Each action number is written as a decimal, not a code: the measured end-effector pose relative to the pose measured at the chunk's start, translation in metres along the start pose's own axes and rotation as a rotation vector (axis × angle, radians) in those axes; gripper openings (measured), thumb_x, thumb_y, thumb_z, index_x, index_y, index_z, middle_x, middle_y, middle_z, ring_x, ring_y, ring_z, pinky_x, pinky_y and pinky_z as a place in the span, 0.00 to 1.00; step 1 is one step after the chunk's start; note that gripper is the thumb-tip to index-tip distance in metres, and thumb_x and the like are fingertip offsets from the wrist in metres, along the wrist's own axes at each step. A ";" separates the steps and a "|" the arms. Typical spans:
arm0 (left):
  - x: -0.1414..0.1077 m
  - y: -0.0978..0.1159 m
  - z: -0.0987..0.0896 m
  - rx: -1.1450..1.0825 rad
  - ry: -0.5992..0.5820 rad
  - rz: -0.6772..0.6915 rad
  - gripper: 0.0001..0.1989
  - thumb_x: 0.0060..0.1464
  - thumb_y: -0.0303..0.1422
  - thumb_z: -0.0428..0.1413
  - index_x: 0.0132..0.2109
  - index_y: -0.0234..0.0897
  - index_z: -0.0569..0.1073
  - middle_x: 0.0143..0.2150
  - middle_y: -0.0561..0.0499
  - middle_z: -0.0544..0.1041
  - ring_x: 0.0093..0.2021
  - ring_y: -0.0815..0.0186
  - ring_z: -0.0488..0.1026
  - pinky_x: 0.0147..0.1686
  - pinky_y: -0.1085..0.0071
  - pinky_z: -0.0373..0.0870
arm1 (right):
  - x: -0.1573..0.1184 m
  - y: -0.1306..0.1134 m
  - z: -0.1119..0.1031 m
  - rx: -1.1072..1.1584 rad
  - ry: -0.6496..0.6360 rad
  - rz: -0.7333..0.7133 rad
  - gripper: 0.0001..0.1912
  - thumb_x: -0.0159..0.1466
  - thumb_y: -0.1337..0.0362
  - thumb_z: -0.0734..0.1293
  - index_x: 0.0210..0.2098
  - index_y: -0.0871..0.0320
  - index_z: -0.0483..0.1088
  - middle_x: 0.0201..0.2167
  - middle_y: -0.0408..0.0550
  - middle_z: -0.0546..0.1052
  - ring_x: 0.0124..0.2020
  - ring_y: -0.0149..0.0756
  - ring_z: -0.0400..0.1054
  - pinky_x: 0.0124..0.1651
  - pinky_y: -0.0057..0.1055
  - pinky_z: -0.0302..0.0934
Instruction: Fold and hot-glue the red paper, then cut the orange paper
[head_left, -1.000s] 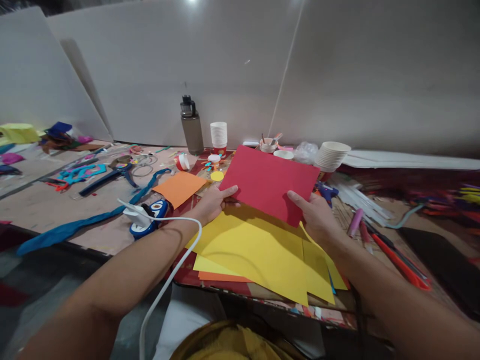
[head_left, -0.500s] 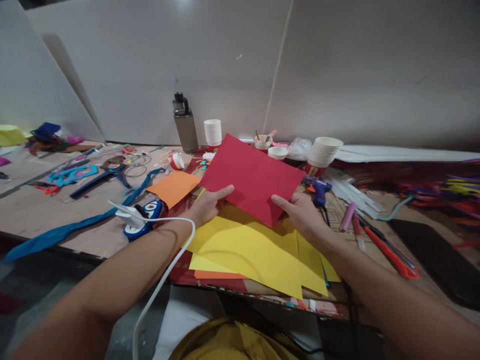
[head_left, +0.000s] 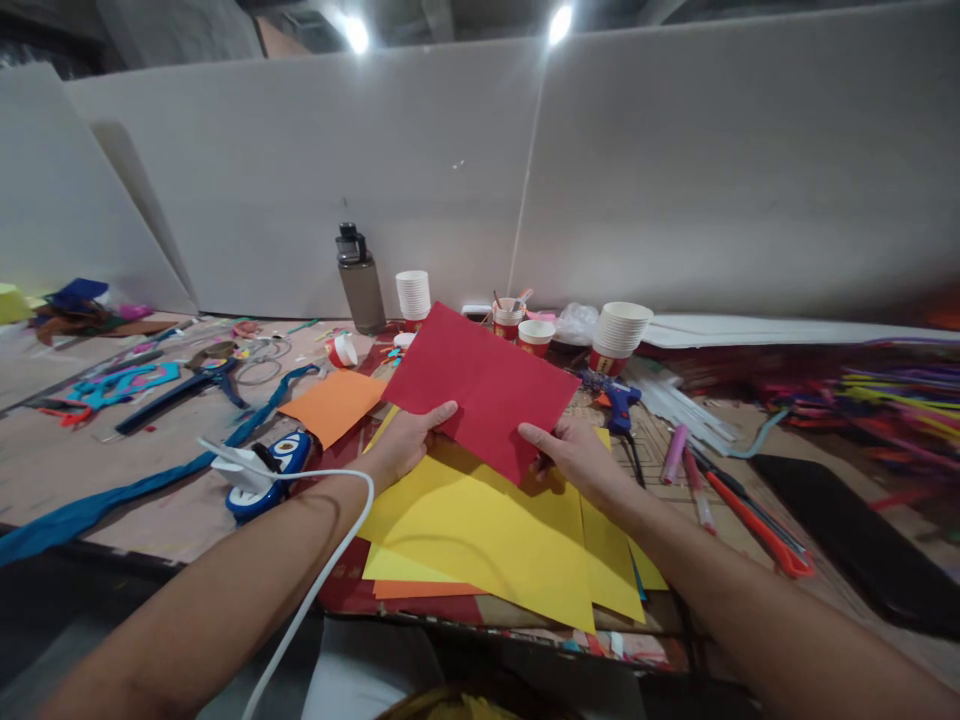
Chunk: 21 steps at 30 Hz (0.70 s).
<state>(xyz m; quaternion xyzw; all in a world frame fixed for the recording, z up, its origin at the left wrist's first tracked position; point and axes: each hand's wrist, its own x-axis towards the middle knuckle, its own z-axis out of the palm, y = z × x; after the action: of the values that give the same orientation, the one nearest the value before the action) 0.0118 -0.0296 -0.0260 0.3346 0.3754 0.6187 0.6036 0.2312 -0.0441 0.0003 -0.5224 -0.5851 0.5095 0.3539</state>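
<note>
- From where I stand, both hands are busy with one red sheet [head_left: 480,385], held up at the centre of the frame, tilted, with a shadow falling on the paper below.
- The left hand [head_left: 409,440] pinches its lower left edge, thumb flat on top; the fingers underneath are mostly hidden.
- The right hand [head_left: 566,450] grips it near the lower right corner, thumb on top as well, so it is closed on the card and not spread.
- What has just changed: the red sheet has slid a little left above the yellow sheets [head_left: 480,530], and the head has tipped up, bringing two ceiling lights [head_left: 355,35] in at the top.
- Neither hand has let go, so I'd judge the sheet is being handled and positioned, not yet set down.
- The yellow sheets lie overlapping at lower centre, on the near edge of the desk [head_left: 97,470]; an orange sheet [head_left: 334,405] lies left of centre.
- A blue glue gun [head_left: 621,405] lies just right of the right hand, with an orange-handled cutter [head_left: 761,520] farther off at lower right.
- A white cable [head_left: 360,520] loops across the left forearm.
</note>
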 end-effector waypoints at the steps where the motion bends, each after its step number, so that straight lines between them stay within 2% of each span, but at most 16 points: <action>1: -0.001 0.003 0.001 -0.022 -0.007 0.017 0.24 0.46 0.29 0.66 0.51 0.38 0.73 0.45 0.47 0.81 0.46 0.61 0.78 0.51 0.63 0.74 | 0.000 0.000 0.000 0.002 -0.028 0.015 0.20 0.53 0.48 0.70 0.22 0.61 0.72 0.15 0.47 0.74 0.14 0.29 0.66 0.18 0.24 0.61; 3: -0.003 0.008 0.003 -0.071 -0.008 0.029 0.22 0.47 0.32 0.65 0.50 0.38 0.73 0.45 0.47 0.81 0.46 0.60 0.78 0.51 0.62 0.74 | -0.001 0.000 0.000 -0.023 -0.104 0.038 0.22 0.52 0.46 0.70 0.19 0.61 0.72 0.13 0.47 0.73 0.14 0.29 0.65 0.17 0.23 0.58; 7: 0.001 0.015 0.000 -0.161 0.109 -0.024 0.19 0.50 0.35 0.63 0.49 0.37 0.73 0.43 0.48 0.81 0.44 0.60 0.79 0.47 0.63 0.75 | -0.004 0.001 -0.001 0.019 -0.215 0.032 0.23 0.51 0.45 0.70 0.19 0.61 0.71 0.14 0.47 0.72 0.15 0.28 0.65 0.18 0.23 0.57; 11: 0.012 0.022 -0.010 -0.213 0.136 0.011 0.16 0.51 0.35 0.60 0.47 0.37 0.74 0.40 0.50 0.82 0.40 0.64 0.79 0.42 0.70 0.76 | -0.003 -0.001 -0.007 0.153 -0.166 0.062 0.19 0.48 0.50 0.71 0.18 0.58 0.65 0.12 0.40 0.66 0.12 0.23 0.55 0.15 0.22 0.44; 14: 0.017 0.031 -0.017 -0.231 0.054 0.008 0.15 0.51 0.38 0.60 0.45 0.36 0.76 0.37 0.49 0.82 0.39 0.62 0.79 0.41 0.68 0.76 | 0.000 -0.004 -0.015 0.197 -0.110 0.080 0.16 0.46 0.55 0.70 0.18 0.57 0.61 0.11 0.37 0.61 0.11 0.21 0.48 0.15 0.23 0.38; 18: 0.015 0.040 -0.020 -0.131 -0.067 -0.175 0.20 0.54 0.47 0.55 0.41 0.33 0.77 0.32 0.45 0.81 0.35 0.57 0.80 0.38 0.64 0.77 | 0.001 -0.007 -0.028 0.118 -0.155 0.131 0.16 0.46 0.57 0.68 0.15 0.56 0.57 0.09 0.35 0.57 0.11 0.21 0.46 0.15 0.23 0.36; 21: 0.011 0.037 -0.019 0.080 -0.117 -0.322 0.15 0.52 0.40 0.60 0.41 0.32 0.77 0.32 0.43 0.81 0.30 0.58 0.79 0.33 0.64 0.77 | 0.001 -0.007 -0.035 0.019 -0.248 0.126 0.16 0.47 0.58 0.68 0.14 0.57 0.58 0.08 0.36 0.58 0.11 0.22 0.48 0.15 0.23 0.39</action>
<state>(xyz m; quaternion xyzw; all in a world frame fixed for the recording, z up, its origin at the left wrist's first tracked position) -0.0238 -0.0195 -0.0037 0.3295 0.4125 0.4782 0.7019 0.2625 -0.0349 0.0153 -0.4878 -0.5855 0.5967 0.2513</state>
